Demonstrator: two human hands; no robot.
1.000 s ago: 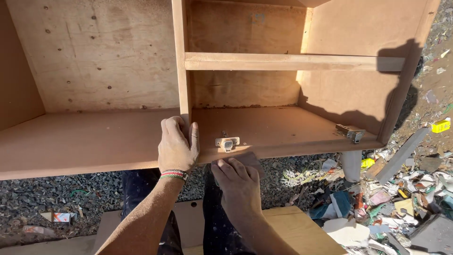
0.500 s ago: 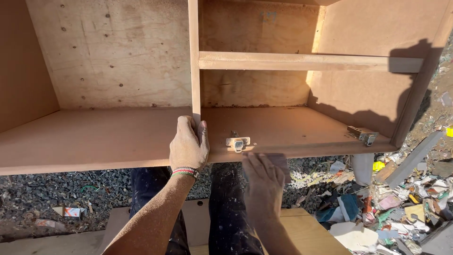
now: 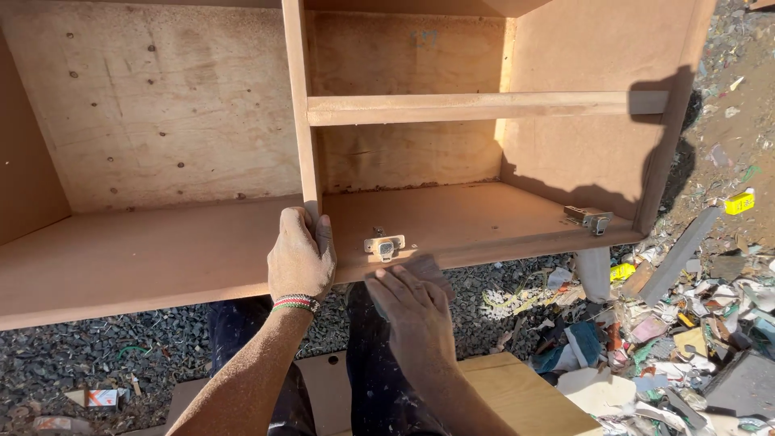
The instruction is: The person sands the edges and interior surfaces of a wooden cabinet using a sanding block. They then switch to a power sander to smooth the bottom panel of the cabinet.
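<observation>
Obs., head view. One open-fronted brown plywood cabinet carcass (image 3: 161,258) is lying in front of the person, its near panel running left to right across the frame.

Hands: two, both bare.
- Left hand (image 3: 300,257) is gripping the near edge of the cabinet where the one upright wooden divider panel (image 3: 300,113) is meeting it; fingers are curling together over the edge, thumb side toward the divider. One striped bead bracelet (image 3: 295,303) is sitting on that wrist.
- Right hand (image 3: 410,311) is pressing flat, fingers held together and extended, against the front edge of the same panel, just right of the left hand and just below the nearer hinge plate. It is not pinching anything that I can see.

Hardware count: two small metal hinge mounting plates. First hinge plate (image 3: 383,245) is sitting just above the right fingertips, close to but apart from the left hand. Second hinge plate (image 3: 588,218) is lying well to the right of both hands, near the cabinet's right side panel.

One horizontal wooden rail (image 3: 484,107) is spanning the right compartment, well above both hands.

Below the hands: one pale plywood board (image 3: 517,391) is lying under the forearms; dark gravel (image 3: 97,355) is spreading to the left; mixed scrap litter (image 3: 694,323) is lying to the right.
</observation>
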